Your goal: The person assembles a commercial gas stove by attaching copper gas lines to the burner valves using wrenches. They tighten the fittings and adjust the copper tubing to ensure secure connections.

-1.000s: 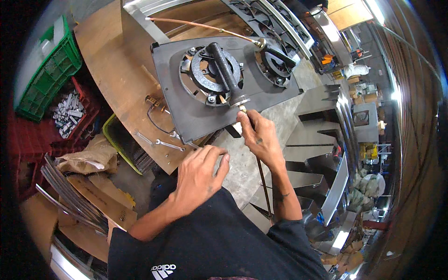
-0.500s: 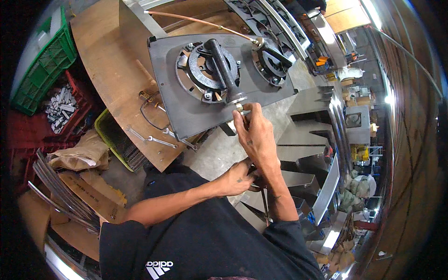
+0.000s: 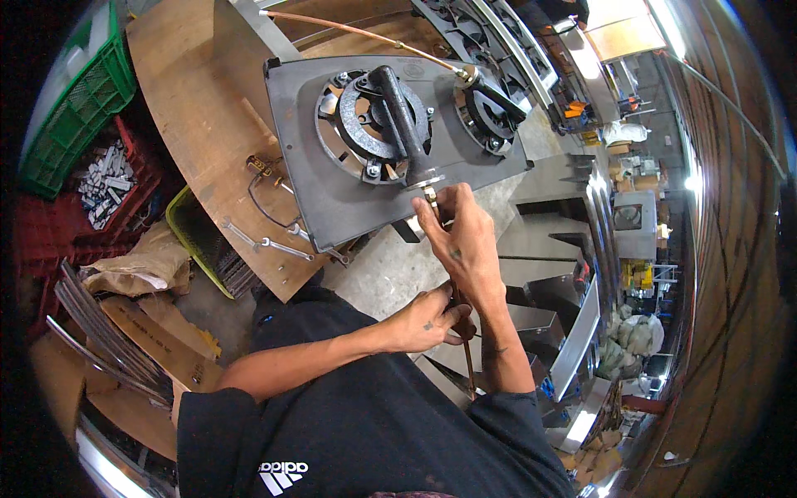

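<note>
A grey stove plate (image 3: 332,217) lies upside up in front of me with two round burner openings. Across the larger one runs a black cast burner pipe (image 3: 402,116), ending in a brass fitting (image 3: 429,194). My right hand (image 3: 462,241) pinches that fitting between thumb and fingers. Below it, my left hand (image 3: 422,322) is closed around a thin copper tube (image 3: 470,365), which hangs past the right forearm. The tube's upper end is hidden behind my right hand. On the smaller burner (image 3: 490,120), another copper tube (image 3: 349,36) joins a brass fitting and stretches to the far left.
Under the plate is a wooden table (image 3: 187,108). Wrenches (image 3: 267,245) and a yellow-black screwdriver (image 3: 264,168) lie near its edge. At left stand a green crate (image 3: 83,108) and a red crate (image 3: 145,178) with metal parts. Sheet-metal housings (image 3: 531,324) stand at right.
My left hand has shifted slightly right and its thumb now shows, along with more of the copper tube. The right hand stays at the brass fitting, its fingers slightly moved. The view shifts a little.
</note>
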Demonstrator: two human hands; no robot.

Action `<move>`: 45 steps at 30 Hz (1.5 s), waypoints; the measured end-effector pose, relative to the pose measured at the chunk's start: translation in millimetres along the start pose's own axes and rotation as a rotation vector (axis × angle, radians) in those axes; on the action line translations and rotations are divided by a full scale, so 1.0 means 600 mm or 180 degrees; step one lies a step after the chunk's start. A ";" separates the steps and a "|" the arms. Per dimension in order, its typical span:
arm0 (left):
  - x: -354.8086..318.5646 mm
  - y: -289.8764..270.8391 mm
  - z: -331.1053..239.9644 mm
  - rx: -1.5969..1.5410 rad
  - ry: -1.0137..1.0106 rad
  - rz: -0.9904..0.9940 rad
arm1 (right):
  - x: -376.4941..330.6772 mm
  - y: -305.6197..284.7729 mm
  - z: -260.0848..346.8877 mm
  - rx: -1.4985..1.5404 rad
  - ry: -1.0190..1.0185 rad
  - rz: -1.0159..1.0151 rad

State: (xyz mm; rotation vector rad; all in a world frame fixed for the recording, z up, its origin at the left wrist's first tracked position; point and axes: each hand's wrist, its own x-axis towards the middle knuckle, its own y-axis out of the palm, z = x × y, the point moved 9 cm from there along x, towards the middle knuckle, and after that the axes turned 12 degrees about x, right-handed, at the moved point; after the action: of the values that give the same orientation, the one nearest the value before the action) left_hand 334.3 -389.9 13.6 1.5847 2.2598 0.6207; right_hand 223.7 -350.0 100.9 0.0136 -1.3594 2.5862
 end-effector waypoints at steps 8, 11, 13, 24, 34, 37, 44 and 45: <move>-0.007 0.002 -0.006 -0.0010 -0.0097 0.0153 | -0.006 0.065 -0.075 0.3465 0.2047 0.0871; -0.007 0.002 -0.006 -0.0077 -0.0086 0.0074 | 0.000 0.026 -0.057 0.1492 0.0916 0.0284; -0.005 0.001 -0.004 -0.0129 -0.0046 -0.0014 | -0.005 0.004 0.005 0.0023 -0.0390 -0.0220; -0.001 0.001 0.003 0.0017 -0.0129 0.0057 | 0.002 0.041 -0.065 0.1711 0.1249 0.0718; -0.005 0.002 0.001 -0.0043 -0.0106 0.0033 | 0.010 0.052 -0.062 0.2727 0.1586 0.1238; -0.003 0.002 -0.004 0.0036 -0.0091 0.0074 | 0.003 0.054 -0.064 0.2560 0.1439 0.1019; -0.007 -0.011 -0.015 0.1205 0.0181 -0.0122 | 0.005 0.016 0.037 -0.0952 -0.0647 -0.0138; -0.006 -0.005 -0.005 0.0542 -0.0017 -0.0041 | 0.016 0.009 0.027 -0.0741 -0.0606 0.0082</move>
State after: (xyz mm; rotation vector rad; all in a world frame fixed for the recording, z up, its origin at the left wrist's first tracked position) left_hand 331.4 -394.6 14.6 1.6446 2.3718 0.4296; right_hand 211.8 -364.4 107.0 0.2108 -1.7310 2.4826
